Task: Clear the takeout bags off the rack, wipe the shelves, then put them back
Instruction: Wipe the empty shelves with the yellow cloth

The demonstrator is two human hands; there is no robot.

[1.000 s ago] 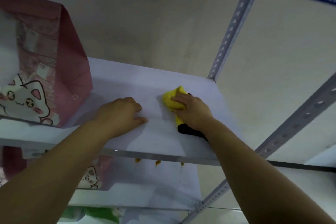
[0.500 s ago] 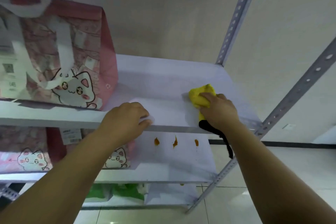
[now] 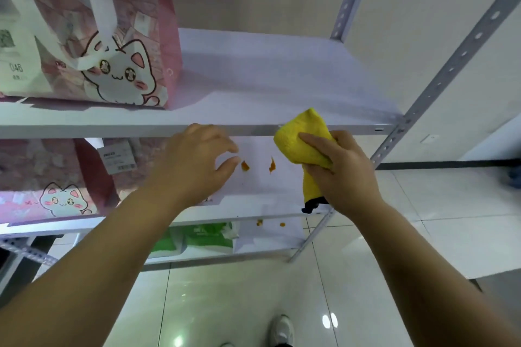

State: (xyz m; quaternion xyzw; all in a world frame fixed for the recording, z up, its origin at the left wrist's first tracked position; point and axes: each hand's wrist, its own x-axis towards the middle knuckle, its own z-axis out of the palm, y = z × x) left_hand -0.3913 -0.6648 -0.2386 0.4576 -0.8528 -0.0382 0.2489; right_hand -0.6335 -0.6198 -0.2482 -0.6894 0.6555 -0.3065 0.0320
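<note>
Head camera gives me my right hand (image 3: 341, 175) clamped on a yellow cloth (image 3: 303, 139) at the front edge of the white upper shelf (image 3: 267, 79), left hand (image 3: 194, 166) loose-fingered and empty beside it, a pink cat takeout bag (image 3: 93, 31) standing left on that shelf, orange stains (image 3: 245, 166) below, glossy floor tiles (image 3: 253, 304) underneath.

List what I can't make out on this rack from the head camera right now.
All in the head view.
- Top pink cat bag: cut off by the top and left frame edges; contents unseen.
- Middle shelf behind the yellow cloth and right hand: hidden, so stains beyond the two orange spots are unknown.
- Tag on the lower pink bag: print too small to read.
- Green bags: partly covered by the left forearm and the middle shelf.
</note>
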